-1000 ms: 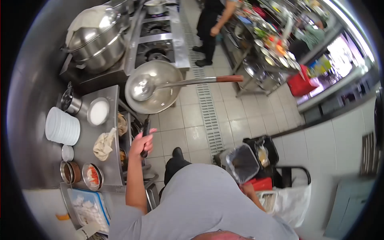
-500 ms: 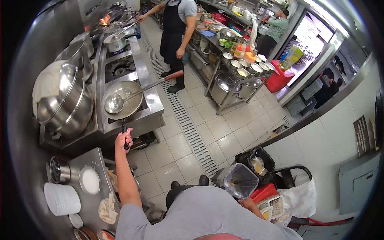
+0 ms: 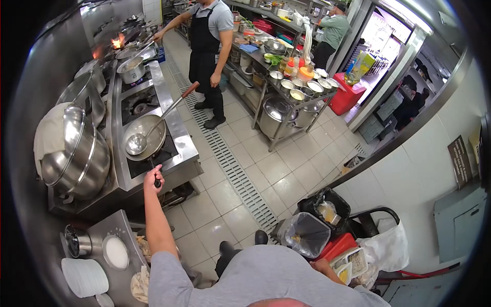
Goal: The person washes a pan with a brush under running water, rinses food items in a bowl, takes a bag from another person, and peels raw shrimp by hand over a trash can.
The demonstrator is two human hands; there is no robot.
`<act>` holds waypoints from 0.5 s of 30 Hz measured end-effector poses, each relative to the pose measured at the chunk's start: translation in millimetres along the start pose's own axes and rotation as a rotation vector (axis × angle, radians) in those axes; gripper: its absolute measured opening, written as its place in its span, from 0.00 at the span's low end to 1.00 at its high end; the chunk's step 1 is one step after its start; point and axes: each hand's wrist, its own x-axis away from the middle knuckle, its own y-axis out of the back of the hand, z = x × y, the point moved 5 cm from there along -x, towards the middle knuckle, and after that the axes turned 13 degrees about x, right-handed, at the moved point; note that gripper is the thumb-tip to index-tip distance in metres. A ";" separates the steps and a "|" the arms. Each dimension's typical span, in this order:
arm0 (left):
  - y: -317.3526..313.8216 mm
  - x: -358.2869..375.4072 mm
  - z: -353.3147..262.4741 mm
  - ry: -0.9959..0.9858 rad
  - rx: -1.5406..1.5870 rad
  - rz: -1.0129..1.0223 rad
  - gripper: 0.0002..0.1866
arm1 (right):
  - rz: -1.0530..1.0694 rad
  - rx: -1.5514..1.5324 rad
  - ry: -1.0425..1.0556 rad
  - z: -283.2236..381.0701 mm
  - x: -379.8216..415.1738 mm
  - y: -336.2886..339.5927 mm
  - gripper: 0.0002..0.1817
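My left hand (image 3: 154,179) is closed round the black handle of a wok (image 3: 151,148) on the front burner of the stove. Inside the wok rests a steel ladle (image 3: 136,144), its long shaft with a wooden end sticking out over the rim, with no hand on it. Beside my right hip, my right hand (image 3: 322,265) hangs by white containers (image 3: 352,262) and a red bin (image 3: 338,247). My shirt and forearm hide most of its fingers, so its grip does not show.
Large steel pots (image 3: 76,153) stand left of the wok. A side counter (image 3: 110,225) bears a bowl of white powder (image 3: 116,252) and stacked white plates (image 3: 84,277). A co-worker in a black apron (image 3: 204,36) tends a pan further along. A lined bin (image 3: 305,234) stands at right.
The view has shifted, so the stove appears further left and the side counter lower. My left hand keeps hold of the wok handle. The ladle's wooden end points more steeply upward.
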 end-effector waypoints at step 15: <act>-129.0 216.7 87.4 -0.319 -0.339 0.362 0.26 | 0.100 -0.503 0.088 30.7 -21.4 35.3 0.17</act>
